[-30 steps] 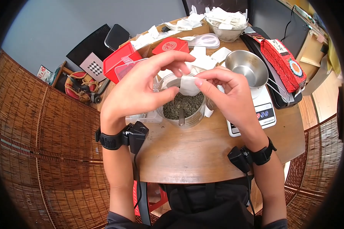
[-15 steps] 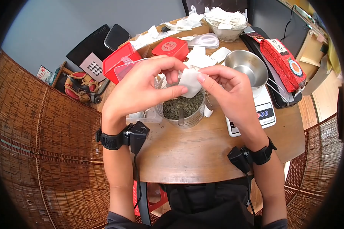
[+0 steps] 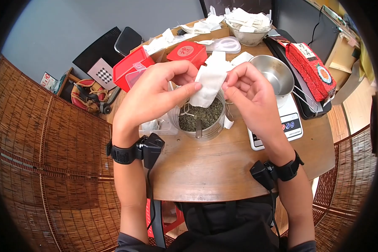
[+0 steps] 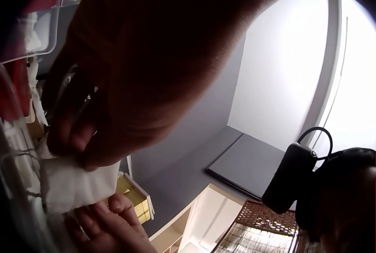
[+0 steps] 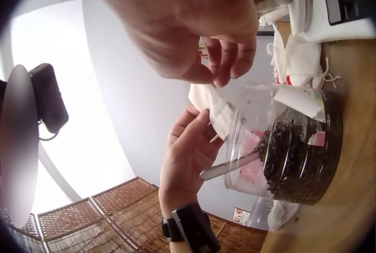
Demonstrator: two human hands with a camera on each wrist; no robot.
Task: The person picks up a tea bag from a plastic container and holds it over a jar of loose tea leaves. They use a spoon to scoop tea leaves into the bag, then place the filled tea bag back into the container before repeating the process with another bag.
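A small white pouch (image 3: 208, 86) hangs over a clear round tub (image 3: 219, 127) of dark dried leaves (image 3: 210, 114). My left hand (image 3: 155, 92) pinches the pouch's left edge between thumb and fingers. At its right edge is my right hand (image 3: 256, 98), thumb and fingertips drawn together; in the right wrist view those fingertips meet by the upper end of the pouch (image 5: 212, 107). The left wrist view shows the pouch (image 4: 76, 183) between both hands. A spoon handle (image 3: 199, 128) sticks out of the leaves.
Right of the tub stand a white scale (image 3: 296, 122) and a steel pot (image 3: 276, 75). Behind are a red box (image 3: 188, 51), white pouches and a heaped glass bowl (image 3: 251, 38). A red packet (image 3: 313, 69) lies at far right, an open red container (image 3: 130, 69) at left.
The pouch has turned and now hangs longer, more of it showing. My right fingers have shifted right, along its edge, and a string shows over the tub.
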